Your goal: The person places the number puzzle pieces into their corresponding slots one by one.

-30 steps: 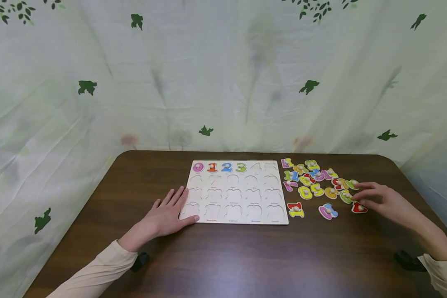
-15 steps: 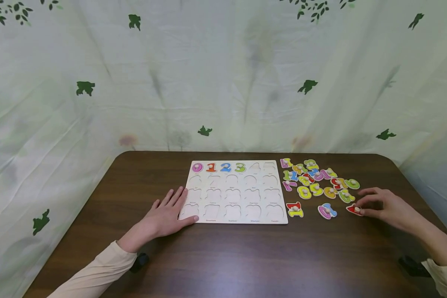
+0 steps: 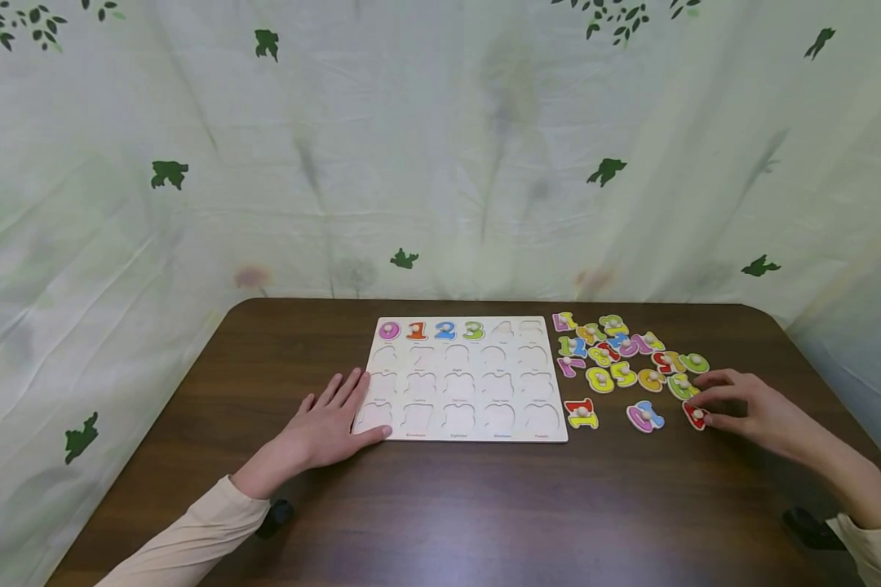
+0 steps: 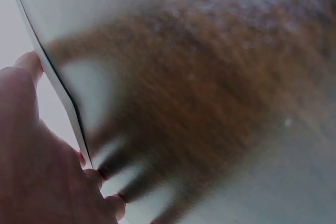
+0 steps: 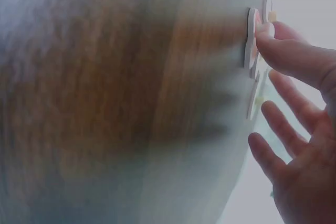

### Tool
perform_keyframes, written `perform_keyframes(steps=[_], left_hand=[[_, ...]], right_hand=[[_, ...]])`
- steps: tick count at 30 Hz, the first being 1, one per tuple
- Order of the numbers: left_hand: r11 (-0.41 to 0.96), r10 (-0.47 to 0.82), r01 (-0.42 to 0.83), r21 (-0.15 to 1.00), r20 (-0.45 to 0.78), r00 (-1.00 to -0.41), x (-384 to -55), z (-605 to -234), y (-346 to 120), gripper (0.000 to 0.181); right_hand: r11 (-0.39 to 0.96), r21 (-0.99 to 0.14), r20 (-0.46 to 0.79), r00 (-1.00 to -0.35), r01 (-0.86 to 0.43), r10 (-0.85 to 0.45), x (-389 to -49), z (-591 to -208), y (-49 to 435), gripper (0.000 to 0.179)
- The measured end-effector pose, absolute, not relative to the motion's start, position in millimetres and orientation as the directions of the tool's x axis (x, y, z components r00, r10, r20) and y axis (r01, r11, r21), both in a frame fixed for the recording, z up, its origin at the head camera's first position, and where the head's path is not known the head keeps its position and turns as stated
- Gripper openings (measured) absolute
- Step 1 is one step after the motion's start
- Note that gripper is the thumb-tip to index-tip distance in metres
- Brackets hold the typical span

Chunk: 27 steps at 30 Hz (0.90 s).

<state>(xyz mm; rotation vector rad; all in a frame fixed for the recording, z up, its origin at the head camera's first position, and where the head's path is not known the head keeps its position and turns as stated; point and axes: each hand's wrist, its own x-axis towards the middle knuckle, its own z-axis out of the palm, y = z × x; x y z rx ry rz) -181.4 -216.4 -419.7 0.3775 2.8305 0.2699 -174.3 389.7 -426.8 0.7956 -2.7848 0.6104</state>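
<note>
A white number puzzle board point(image 3: 440, 420) lies on the table, with the 0, 1, 2 and 3 pieces seated in its top row. My left hand point(image 3: 323, 428) rests flat on its left edge, fingers spread and thumb on the front corner. In the left wrist view, the fingertips point(image 4: 32, 65) of that hand meet the edge of the board. Right of the loose pieces, my right hand point(image 3: 763, 416) pinches the knob of a red number piece point(image 3: 692, 416) between thumb and index finger. The right wrist view catches this red piece point(image 5: 252, 38) from the side, other fingers extended.
Several colourful number pieces lie in a cluster right of the board, including a yellow one point(image 3: 599, 380). Nearer are a red-and-yellow piece point(image 3: 581, 413) and a purple-and-blue piece point(image 3: 644, 417). A leaf-print curtain point(image 3: 440, 147) hangs behind the brown table point(image 3: 455, 514).
My right hand took hold of the red piece, drew it slightly left, and turned it from a tilt to face more upward. The left hand stayed on the board.
</note>
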Motion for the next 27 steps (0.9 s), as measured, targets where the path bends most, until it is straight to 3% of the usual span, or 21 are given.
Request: perform_keyframes(steps=[16, 27], left_hand=[[0.950, 0.275, 0.222, 0.218, -0.253, -0.928, -183.7, -424.4, -218.6, 0.109], [0.950, 0.271, 0.222, 0.221, -0.228, -0.935, -188.4, -433.9, -221.9, 0.110]], right_hand=[[0.796, -0.351, 0.255, -0.868, -0.494, -0.427, -172.8, -423.6, 368.1, 0.032], [0.769, -0.449, 0.234, -0.890, -0.455, -0.391, -181.5, -410.8, 333.9, 0.019]])
